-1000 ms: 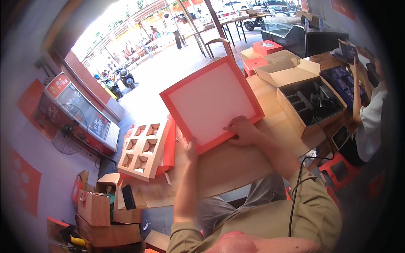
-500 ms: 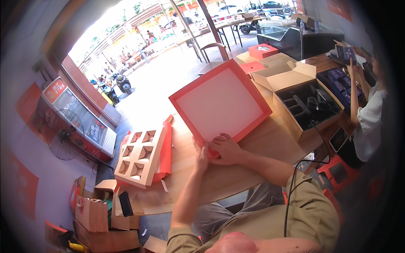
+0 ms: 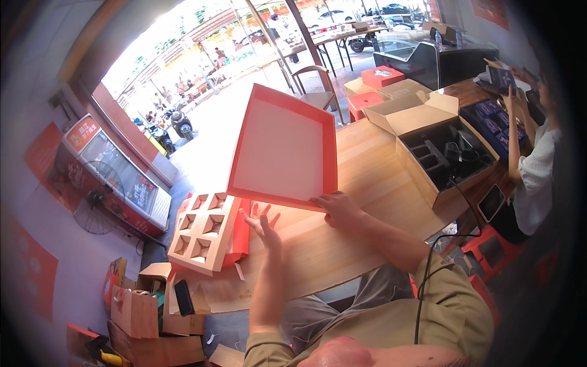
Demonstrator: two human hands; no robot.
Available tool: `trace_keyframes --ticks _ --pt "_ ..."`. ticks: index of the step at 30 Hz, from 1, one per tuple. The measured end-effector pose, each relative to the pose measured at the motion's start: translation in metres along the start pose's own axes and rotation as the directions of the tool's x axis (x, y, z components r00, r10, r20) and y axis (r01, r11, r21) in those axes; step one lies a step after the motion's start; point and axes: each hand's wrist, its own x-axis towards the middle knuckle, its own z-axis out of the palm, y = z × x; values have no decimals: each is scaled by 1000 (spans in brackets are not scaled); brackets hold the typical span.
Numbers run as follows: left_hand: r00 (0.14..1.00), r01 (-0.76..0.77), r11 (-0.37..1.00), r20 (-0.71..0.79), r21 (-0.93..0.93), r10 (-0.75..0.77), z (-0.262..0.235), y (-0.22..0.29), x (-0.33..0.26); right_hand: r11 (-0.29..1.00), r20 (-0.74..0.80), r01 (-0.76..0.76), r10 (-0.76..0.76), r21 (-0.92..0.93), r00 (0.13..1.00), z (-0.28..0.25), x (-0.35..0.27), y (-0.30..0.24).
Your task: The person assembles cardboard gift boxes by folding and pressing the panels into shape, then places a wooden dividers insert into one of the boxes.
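Observation:
A shallow red box lid [image 3: 281, 147] with a white inside is held up tilted above the wooden table [image 3: 361, 165]. My right hand [image 3: 340, 209] grips its lower right corner, fingers closed on the edge. Just below the lid's lower left edge, my left hand [image 3: 263, 225] has its fingers spread and holds nothing. To the left on the table lies a cardboard divider tray [image 3: 206, 229] with several square compartments. Red cardboard [image 3: 239, 235] shows under and beside that tray.
An open carton [image 3: 449, 153] with black contents stands at the right; a black cable runs from it to me. Beyond it a person [image 3: 538, 159] handles a dark box. A phone [image 3: 183, 297] lies at the table's left edge, above cardboard boxes [image 3: 136, 312]. A chair [image 3: 318, 92] stands behind.
The lid has turned and shifted to the left. My left hand has let go of it and opened, while my right hand keeps its hold at the corner.

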Motion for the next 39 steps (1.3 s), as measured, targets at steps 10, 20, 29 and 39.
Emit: trace_keyframes --ticks 10,20,29,39 --pt "982 89 995 -169 47 -80 8 13 -2 992 -108 -63 51 -112 993 -5 1 51" --pt "978 159 966 -163 201 -127 -46 -27 29 990 71 -38 47 -133 996 -13 9 43" --pt "969 -65 988 244 140 29 -5 13 3 915 211 -364 395 -172 894 -26 6 29" --pt "931 142 988 332 54 -151 -4 8 -3 875 332 -295 429 -383 840 -28 -1 43"
